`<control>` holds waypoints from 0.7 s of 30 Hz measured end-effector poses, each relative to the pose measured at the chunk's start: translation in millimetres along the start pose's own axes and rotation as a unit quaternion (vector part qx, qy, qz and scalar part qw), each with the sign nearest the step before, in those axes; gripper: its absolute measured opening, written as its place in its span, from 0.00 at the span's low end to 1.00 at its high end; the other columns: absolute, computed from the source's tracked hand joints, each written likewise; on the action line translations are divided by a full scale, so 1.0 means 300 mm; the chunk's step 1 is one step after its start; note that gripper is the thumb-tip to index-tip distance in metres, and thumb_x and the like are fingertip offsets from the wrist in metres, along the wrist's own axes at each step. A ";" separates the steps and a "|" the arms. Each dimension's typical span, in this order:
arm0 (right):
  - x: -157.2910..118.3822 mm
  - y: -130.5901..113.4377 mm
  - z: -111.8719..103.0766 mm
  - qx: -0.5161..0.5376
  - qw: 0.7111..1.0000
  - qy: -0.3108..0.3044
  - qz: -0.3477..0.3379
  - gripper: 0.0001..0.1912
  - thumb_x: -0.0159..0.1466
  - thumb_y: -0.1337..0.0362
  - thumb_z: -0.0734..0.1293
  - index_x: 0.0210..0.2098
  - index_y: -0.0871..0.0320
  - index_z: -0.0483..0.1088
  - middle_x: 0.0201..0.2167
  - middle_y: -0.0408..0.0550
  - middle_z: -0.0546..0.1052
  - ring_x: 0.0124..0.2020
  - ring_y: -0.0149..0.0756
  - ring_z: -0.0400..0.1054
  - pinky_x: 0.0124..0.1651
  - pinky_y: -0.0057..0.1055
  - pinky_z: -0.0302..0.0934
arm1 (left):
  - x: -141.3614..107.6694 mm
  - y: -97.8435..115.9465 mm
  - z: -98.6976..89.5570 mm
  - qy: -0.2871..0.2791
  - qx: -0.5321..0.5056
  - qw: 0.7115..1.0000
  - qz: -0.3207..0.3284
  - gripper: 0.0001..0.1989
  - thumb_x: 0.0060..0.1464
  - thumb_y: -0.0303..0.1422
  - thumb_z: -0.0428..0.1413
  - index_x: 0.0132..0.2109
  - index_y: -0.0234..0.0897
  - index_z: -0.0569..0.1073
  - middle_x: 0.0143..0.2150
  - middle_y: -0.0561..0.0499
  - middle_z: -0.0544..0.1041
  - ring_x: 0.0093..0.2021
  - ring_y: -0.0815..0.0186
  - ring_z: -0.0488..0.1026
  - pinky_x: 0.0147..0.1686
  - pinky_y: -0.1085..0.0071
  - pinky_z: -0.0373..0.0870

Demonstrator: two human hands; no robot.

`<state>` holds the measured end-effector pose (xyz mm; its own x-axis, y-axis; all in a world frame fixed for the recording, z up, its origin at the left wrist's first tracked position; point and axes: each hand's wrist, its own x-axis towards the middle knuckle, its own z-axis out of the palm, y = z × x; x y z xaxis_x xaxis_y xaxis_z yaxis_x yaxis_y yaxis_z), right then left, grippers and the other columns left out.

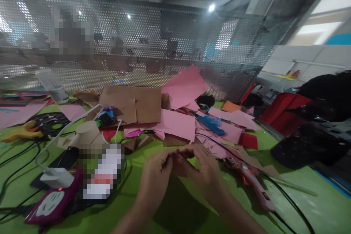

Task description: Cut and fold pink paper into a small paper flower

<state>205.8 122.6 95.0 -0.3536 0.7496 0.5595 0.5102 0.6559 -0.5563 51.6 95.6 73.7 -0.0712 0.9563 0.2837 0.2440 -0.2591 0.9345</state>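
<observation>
OK so the left hand [156, 170] and right hand [204, 170] are together over the green surface [312, 206], on the near side of that brown cardboard [146, 106], fingers curled in and tips close together. Honestly can't tell if they're gripping something or just touching each other, it's too dark and blurry in there. Closest stuff to them is a pink sheet [178, 124] by the cardboard's lower right corner, plus a pink corded tool [257, 186] lying nearer than the cardboard and off to its right. A taller pink sheet [186, 87] sticks up at a tilt just right of the cardboard, with some blue thing [211, 125] farther right. Left of the cardboard and closer in, a white plug [57, 178] sits in a purple power strip [35, 214], and a holey metal screen [137, 36] runs behind the cardboard.
</observation>
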 end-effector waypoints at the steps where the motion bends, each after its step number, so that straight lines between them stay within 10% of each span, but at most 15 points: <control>1: 0.002 0.000 -0.002 0.007 1.000 -0.006 0.004 0.02 0.65 0.64 0.67 0.36 0.55 0.70 0.34 0.45 0.75 0.37 0.38 0.67 0.39 0.33 0.58 | 0.001 -0.001 -0.002 0.004 -0.017 1.000 -0.009 0.14 0.59 0.28 0.50 0.46 0.42 0.79 0.44 0.49 0.81 0.44 0.60 0.76 0.45 0.68 0.68; 13: -0.002 0.001 -0.009 0.039 0.999 -0.027 -0.002 0.05 0.66 0.63 0.65 0.37 0.53 0.73 0.33 0.45 0.77 0.36 0.39 0.68 0.39 0.34 0.57 | 0.016 0.026 -0.015 0.036 -0.147 0.984 -0.096 0.08 0.53 0.34 0.58 0.38 0.38 0.80 0.37 0.49 0.82 0.40 0.61 0.76 0.41 0.70 0.69; 21: 0.008 0.041 -0.046 0.245 0.951 0.102 0.157 0.11 0.66 0.56 0.65 0.44 0.52 0.72 0.40 0.48 0.74 0.44 0.40 0.67 0.47 0.35 0.60 | 0.034 -0.019 -0.059 0.099 -0.367 0.901 -0.210 0.16 0.43 0.39 0.68 0.38 0.36 0.80 0.34 0.52 0.79 0.31 0.71 0.73 0.30 0.79 0.68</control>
<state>222.1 131.4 98.0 -0.0599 0.9154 0.3981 0.1218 0.4025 -0.9073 32.4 104.5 75.1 -0.1973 0.9665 -0.1640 -0.5454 0.0308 0.8376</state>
